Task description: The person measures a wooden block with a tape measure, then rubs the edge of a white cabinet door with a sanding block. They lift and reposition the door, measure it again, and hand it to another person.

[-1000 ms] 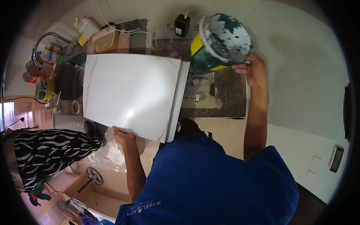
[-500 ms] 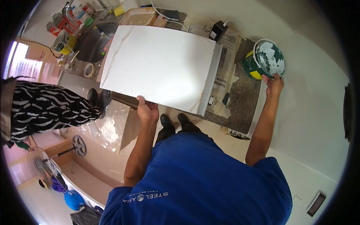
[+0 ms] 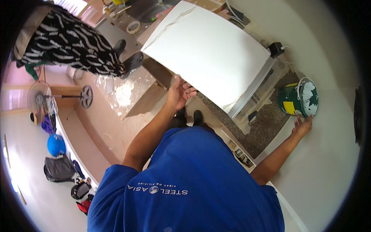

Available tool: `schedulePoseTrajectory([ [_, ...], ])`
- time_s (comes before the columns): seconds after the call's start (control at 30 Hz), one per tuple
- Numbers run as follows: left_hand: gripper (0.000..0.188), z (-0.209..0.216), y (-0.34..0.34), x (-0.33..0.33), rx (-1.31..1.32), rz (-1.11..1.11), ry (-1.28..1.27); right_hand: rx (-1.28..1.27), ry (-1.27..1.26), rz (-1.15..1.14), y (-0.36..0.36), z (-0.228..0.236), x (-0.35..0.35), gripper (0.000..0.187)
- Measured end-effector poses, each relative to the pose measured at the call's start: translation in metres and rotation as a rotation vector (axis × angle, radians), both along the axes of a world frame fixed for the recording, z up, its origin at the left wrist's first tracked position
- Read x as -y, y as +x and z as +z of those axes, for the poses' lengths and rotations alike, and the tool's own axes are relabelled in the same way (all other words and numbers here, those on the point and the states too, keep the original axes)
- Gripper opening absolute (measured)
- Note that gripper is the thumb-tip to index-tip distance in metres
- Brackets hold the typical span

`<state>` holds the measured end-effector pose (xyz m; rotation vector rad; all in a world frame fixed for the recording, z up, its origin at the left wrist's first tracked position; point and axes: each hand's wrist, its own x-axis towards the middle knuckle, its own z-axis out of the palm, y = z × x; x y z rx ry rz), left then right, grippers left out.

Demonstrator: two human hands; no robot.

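A large white board point(image 3: 208, 54) lies over the counter with its near edge toward me. My left hand point(image 3: 181, 94) is beside that edge, palm up and fingers apart. Some of its fingertips come close to the edge; whether they touch it I cannot tell. At the counter's right end stands a dark green paint bucket point(image 3: 289, 101) with a yellow patch, a white wire handle and white smears over its top. My right hand point(image 3: 302, 127) has its fingers closed at the bucket's near rim, and part of the grip is hidden.
The counter point(image 3: 259, 139) carries paper sheets and a black power adapter point(image 3: 275, 50). A tape roll point(image 3: 133, 27) lies by the sink point(image 3: 147, 11). Someone in patterned black clothing point(image 3: 73, 42) stands at left, near a box point(image 3: 145, 96). A fan point(image 3: 39, 96) stands farther left.
My view has turned, so the board and bucket appear farther right. My left hand's fingers have come apart at the board's edge. My right hand stays at the bucket.
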<state>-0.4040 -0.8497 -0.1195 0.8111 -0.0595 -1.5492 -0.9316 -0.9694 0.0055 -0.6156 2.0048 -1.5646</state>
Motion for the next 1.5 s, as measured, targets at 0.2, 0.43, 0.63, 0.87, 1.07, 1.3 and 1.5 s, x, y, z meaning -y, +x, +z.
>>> schedulePoseTrajectory([
  [0.2, 0.064, -0.008, -0.01, -0.031, 0.105, -0.034, 0.106, -0.7, -0.451, -0.039, 0.07, -0.016, -0.001, 0.05],
  [0.43, 0.053, -0.063, 0.011, -0.112, 0.699, -0.411, 0.346, -0.503, -0.48, 1.089, 0.26, -0.015, -0.01, 0.036],
  [0.63, 0.064, -0.01, 0.002, -0.159, 0.56, -0.368, 0.25, -0.38, -0.472, 1.955, 0.39, -0.039, -0.095, 0.078],
  [0.87, 0.077, 0.009, 0.013, -0.227, -0.395, 0.564, -0.261, -0.905, -0.918, 2.516, 0.501, -0.063, -0.229, 0.06],
  [1.07, 0.042, -0.079, 0.047, -0.429, 0.232, 0.7, 0.48, -1.471, -0.335, 2.829, 0.516, -0.197, -0.267, 0.072],
  [1.3, 0.036, -0.16, 0.004, -0.674, -0.033, 1.047, 0.954, -1.206, 0.491, 2.717, 0.414, -0.417, -0.175, 0.06],
  [1.5, 0.07, -0.17, -0.002, -0.707, 0.114, 0.573, 1.033, -1.444, 0.499, 2.667, 0.453, -0.427, -0.224, 0.061],
])
